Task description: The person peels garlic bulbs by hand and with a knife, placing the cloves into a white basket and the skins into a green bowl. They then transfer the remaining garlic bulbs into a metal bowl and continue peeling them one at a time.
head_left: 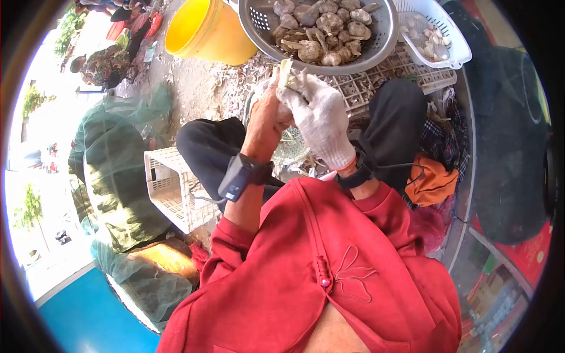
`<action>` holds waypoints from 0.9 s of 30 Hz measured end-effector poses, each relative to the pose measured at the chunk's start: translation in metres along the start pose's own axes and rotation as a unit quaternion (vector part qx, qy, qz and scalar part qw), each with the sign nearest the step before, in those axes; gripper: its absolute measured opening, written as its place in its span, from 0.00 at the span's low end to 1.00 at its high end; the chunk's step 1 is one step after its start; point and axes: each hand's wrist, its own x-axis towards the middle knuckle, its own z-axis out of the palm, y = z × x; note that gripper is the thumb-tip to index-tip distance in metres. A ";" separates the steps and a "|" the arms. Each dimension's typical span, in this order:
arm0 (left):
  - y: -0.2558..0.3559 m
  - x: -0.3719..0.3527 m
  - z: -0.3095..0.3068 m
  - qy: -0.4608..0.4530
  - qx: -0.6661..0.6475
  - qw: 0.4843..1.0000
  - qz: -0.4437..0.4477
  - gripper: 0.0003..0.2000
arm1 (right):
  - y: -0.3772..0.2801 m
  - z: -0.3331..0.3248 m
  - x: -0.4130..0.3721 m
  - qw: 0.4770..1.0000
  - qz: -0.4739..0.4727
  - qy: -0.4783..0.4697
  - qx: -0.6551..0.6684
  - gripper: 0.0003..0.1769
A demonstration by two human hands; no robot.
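Both my hands meet in front of my knees, just below a metal colander [388,50] of unpeeled garlic bulbs [329,25]. My bare left hand [266,122] is closed, its fingers pressed against the right ones. A white knitted glove covers my right hand [321,117], which is closed too. Between them sticks up a pale yellowish garlic stalk [285,72]; the hands hide whatever lies below it. Under the hands, partly covered, is a round mesh-like container [289,147] between my legs.
At the upper right, a white basket [460,54] holds peeled cloves [432,41]. A yellow bucket [206,35] stands left of the colander. An upturned crate [368,94] is under the colander, and another crate [176,188] lies by my left knee. Peelings [218,88] litter the ground.
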 end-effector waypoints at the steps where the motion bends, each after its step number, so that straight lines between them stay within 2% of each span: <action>1: 0.003 0.003 -0.003 -0.050 -0.041 0.997 -0.046 0.25 | -0.001 -0.004 0.003 0.989 0.099 -0.036 0.103 0.08; 2: 0.007 0.005 -0.006 -0.099 -0.082 0.987 -0.092 0.27 | -0.003 -0.010 0.006 0.957 0.196 -0.073 0.203 0.08; 3: 0.010 0.005 -0.009 -0.147 -0.123 0.972 -0.139 0.28 | -0.008 -0.020 0.010 0.851 0.351 -0.131 0.369 0.07; 4: 0.015 0.004 -0.012 -0.176 -0.164 0.958 -0.157 0.28 | -0.014 -0.031 0.015 0.812 0.370 -0.137 0.430 0.05; 6: 0.014 0.001 -0.006 -0.094 -0.098 0.970 -0.200 0.28 | 0.010 -0.011 0.009 0.919 0.250 -0.104 0.288 0.05; 7: 0.013 0.001 -0.005 -0.093 -0.099 0.971 -0.199 0.28 | 0.015 -0.006 0.008 0.919 0.248 -0.105 0.288 0.05; 9: 0.007 0.000 -0.005 -0.039 -0.116 0.975 -0.186 0.27 | 0.023 0.000 0.006 0.984 0.113 -0.066 0.121 0.07; 10: -0.001 0.001 -0.003 -0.039 -0.118 0.975 -0.185 0.27 | 0.026 0.000 0.003 0.984 0.111 -0.068 0.120 0.07; 12: -0.017 0.004 -0.002 0.034 -0.161 0.983 -0.081 0.26 | 0.027 -0.002 -0.005 0.988 0.140 -0.040 -0.049 0.09; 14: -0.011 0.001 -0.002 0.040 -0.142 0.985 -0.087 0.26 | 0.003 -0.007 -0.002 0.993 0.116 -0.019 -0.005 0.11; 15: -0.014 0.000 -0.005 0.048 -0.064 0.996 -0.048 0.26 | -0.006 -0.006 -0.007 0.969 0.206 -0.033 0.132 0.12; 16: -0.015 0.000 -0.007 0.054 0.014 0.998 -0.008 0.27 | -0.011 -0.005 -0.010 0.919 0.289 -0.045 0.266 0.14; 17: -0.017 0.000 -0.009 0.062 0.105 0.993 0.008 0.28 | -0.010 -0.001 -0.014 0.965 0.235 -0.029 0.112 0.15; 18: -0.011 -0.003 -0.006 0.060 0.106 0.993 0.007 0.28 | -0.006 -0.001 -0.019 0.965 0.237 -0.028 0.111 0.15; 19: -0.006 -0.005 -0.001 0.093 0.085 0.991 -0.046 0.28 | 0.000 -0.001 -0.023 0.985 0.163 -0.060 -0.016 0.13; 20: 0.002 -0.006 0.004 0.125 0.064 0.985 -0.096 0.28 | 0.005 0.000 -0.025 0.982 0.083 -0.091 -0.142 0.13; 21: 0.008 -0.009 0.006 0.104 0.043 0.989 -0.092 0.26 | 0.008 0.007 -0.025 0.991 0.075 -0.057 -0.096 0.13; 22: 0.009 -0.011 0.011 0.127 0.062 0.986 -0.085 0.25 | 0.009 0.010 -0.028 0.991 0.075 -0.057 -0.095 0.13; 24: 0.012 -0.011 0.013 0.163 0.028 0.980 -0.111 0.22 | 0.003 0.009 -0.030 0.988 0.035 -0.042 -0.147 0.13; 25: 0.010 -0.012 0.013 0.163 0.028 0.980 -0.111 0.22 | -0.009 0.007 -0.021 0.986 0.157 -0.035 -0.043 0.12; 27: 0.002 -0.011 0.013 0.136 -0.066 0.987 -0.050 0.20 | -0.004 0.011 -0.027 0.988 0.132 -0.011 -0.074 0.11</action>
